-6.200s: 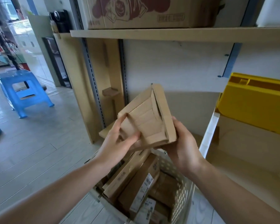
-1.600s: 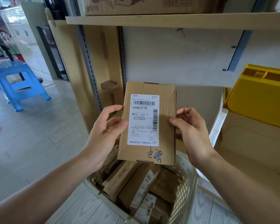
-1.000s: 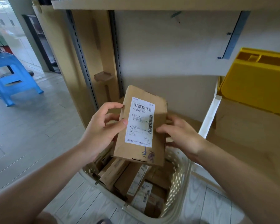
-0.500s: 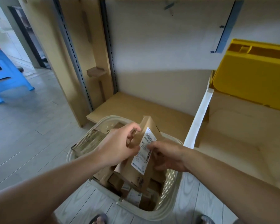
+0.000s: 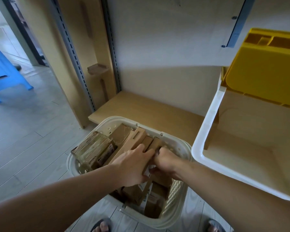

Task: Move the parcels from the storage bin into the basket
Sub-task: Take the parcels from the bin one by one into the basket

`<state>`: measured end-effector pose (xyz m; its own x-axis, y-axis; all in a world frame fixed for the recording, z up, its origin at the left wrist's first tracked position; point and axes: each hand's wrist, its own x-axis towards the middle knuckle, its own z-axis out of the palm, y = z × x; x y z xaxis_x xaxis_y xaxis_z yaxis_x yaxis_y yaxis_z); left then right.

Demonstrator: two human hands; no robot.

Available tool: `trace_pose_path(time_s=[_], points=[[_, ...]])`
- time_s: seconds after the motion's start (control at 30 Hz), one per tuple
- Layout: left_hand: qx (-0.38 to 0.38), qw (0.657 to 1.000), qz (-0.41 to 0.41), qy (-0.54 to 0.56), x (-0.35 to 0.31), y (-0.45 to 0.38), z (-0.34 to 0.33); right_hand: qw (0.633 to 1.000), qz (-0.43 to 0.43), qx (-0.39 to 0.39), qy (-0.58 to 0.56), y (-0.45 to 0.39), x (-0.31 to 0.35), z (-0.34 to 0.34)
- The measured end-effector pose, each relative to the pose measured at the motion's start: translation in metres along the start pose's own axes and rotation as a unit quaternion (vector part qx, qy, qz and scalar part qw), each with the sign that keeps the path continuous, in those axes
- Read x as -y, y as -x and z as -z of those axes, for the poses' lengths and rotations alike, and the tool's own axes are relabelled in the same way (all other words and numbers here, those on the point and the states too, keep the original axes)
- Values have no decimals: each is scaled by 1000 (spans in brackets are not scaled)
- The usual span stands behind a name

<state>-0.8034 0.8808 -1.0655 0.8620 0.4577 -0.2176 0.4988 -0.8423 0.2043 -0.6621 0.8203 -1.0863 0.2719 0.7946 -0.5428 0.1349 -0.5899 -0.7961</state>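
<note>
The parcel (image 5: 146, 159), a flat brown cardboard box with a white label showing only as a sliver at its lower edge, sits low of centre in the frame, standing on edge inside the basket (image 5: 179, 195) between both hands. The left hand (image 5: 132, 166) lies over its left face with fingers curled onto the top edge, gripping it; the right hand (image 5: 166, 162) pinches the other side, fingers wrapped down into the gap. Other parcels (image 5: 124, 141) crowd the basket's upper left part, several leaning on edge against one another, with more boxes (image 5: 151, 196) lying lower down toward the bottom of the frame. The step looks like seating this parcel among its neighbours, and it seems nearly done. To do it well, slide the box straight down into the slot rather than forcing it sideways, since the leaning boxes beside it could tip or wedge. Let go only once it rests on something firm, and draw the fingers out upward so they do not drag it back up. The white bin (image 5: 206, 131) at the right of the frame shows a bare cardboard-coloured floor in the part visible, with a yellow bin (image 5: 264, 72) behind it at upper right; whether any parcels remain there cannot be told.
</note>
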Motion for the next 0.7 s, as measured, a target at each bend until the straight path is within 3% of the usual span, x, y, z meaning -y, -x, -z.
trace_pose_path(time_s=[0.37,0.57,0.7], points=[[6,1000,-8,-29,6,5,7,994,28,-17,108,6,4,4],[-85,996,8,39,10,15,21,991,42,-19,123,24,14,16],[-175,981,14,85,9,22,33,988,101,-23,117,46,19,22]])
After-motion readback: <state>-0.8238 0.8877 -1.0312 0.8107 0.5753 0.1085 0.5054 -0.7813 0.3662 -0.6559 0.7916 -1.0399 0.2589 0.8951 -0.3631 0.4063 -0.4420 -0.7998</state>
